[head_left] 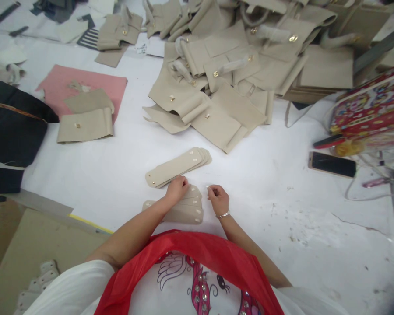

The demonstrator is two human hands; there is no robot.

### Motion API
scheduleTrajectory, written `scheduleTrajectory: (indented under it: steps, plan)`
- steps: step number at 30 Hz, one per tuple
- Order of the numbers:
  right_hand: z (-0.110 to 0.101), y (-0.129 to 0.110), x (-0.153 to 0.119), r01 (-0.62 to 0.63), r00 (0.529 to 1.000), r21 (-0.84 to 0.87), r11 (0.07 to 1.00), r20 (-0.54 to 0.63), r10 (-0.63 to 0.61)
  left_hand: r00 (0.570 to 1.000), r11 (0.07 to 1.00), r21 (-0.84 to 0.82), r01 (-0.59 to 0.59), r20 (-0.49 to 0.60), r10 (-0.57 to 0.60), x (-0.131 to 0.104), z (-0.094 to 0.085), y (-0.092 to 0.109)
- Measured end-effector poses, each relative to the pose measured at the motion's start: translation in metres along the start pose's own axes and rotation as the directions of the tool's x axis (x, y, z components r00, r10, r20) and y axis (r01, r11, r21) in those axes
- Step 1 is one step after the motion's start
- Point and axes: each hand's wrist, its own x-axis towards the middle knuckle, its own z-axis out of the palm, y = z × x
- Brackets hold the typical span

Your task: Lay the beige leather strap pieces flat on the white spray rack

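My left hand (177,190) rests over a fan of beige leather-like strips (187,214) with rounded ends and small white marks. Its fingers are curled together, and whatever they pinch, if anything, is hidden. Just to the right of the fan, my right hand (219,199) is closed in a pinch. A tiny whitish piece (207,187) shows at its fingertips, too small to name. Beyond my left hand lies a stack of similar beige strips (174,167), with small metal studs at the near end and white marks at the far end.
Beige bag parts with gold fittings (216,78) are heaped at the back. Left stands a pink sheet (118,87) under a beige flap piece (85,127). A phone (332,164) and a red patterned bag (374,105) lie right. Dark material (13,127) sits far left.
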Motion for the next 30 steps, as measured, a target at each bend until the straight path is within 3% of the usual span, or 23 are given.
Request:
scheduleTrajectory:
  steps: [3, 8, 12, 15, 22, 26, 30]
  plan:
    - [-0.004, -0.003, -0.002, -0.044, 0.999, 0.046, 0.998, 0.032, 0.043, 1.0, 0.999, 0.047, -0.017, 0.003, 0.016, -0.005, -0.003, 0.005]
    - [-0.009, -0.006, -0.009, -0.059, 0.995, 0.09, 0.994, 0.09, 0.051, 0.982, 0.981, 0.109, -0.157, 0.127, 0.143, -0.038, 0.001, -0.002]
    - [-0.009, -0.005, -0.01, -0.095, 0.992, 0.151, 0.984, 0.094, 0.082, 0.973, 0.955, 0.255, -0.149, 0.212, 0.095, -0.054, 0.008, -0.003]
    - [-0.011, -0.003, -0.013, -0.154, 0.984, 0.181, 0.971, 0.113, 0.135, 0.976, 0.954, 0.273, -0.122, 0.208, 0.065, -0.052, 0.008, 0.0]
    - [-0.02, 0.005, -0.025, -0.259, 0.964, 0.244, 0.935, 0.125, 0.234, 0.986, 0.998, 0.053, -0.032, 0.165, 0.023, -0.048, 0.002, -0.003]
    - [-0.018, 0.005, -0.03, -0.283, 0.954, 0.255, 0.925, 0.17, 0.245, 0.987, 0.998, 0.065, 0.022, 0.155, -0.032, -0.049, 0.001, -0.003]
    - [-0.013, 0.004, -0.031, -0.261, 0.959, 0.227, 0.938, 0.175, 0.224, 0.993, 0.994, 0.065, 0.087, 0.079, -0.092, -0.046, 0.0, -0.002]
